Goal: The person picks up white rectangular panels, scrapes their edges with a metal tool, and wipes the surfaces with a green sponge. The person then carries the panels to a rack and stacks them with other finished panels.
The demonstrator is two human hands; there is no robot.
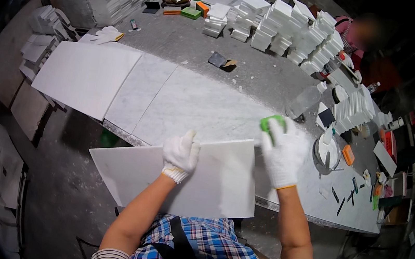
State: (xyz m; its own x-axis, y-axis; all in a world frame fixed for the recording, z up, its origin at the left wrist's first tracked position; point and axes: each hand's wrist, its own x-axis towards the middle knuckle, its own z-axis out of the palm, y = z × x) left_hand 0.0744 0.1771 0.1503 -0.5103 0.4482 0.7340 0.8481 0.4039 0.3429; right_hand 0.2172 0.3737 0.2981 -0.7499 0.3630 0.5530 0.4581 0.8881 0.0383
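Note:
My left hand (pixel 181 152), in a white knit glove, is closed over the upper edge of a white marble slab (pixel 214 180). The slab leans tilted between my body and the table's front edge. My right hand (pixel 286 158), also gloved and a little blurred, holds a green block (pixel 272 121), like an abrasive pad, just past the slab's upper right corner. Its palm side is hidden. Beneath the block lies the pale stone work surface (pixel 195 99). A second white slab (pixel 86 74) rests flat at the left end of the table.
Stacks of white tiles (pixel 273 25) line the far side, near a person in pink (pixel 344 27). A clear bottle (pixel 307 99), a round dish with a brush-like tool (pixel 326 153), an orange block (pixel 348 155) and small dark strips (pixel 340 205) sit at right. A spare glove (pixel 106 35) lies far left.

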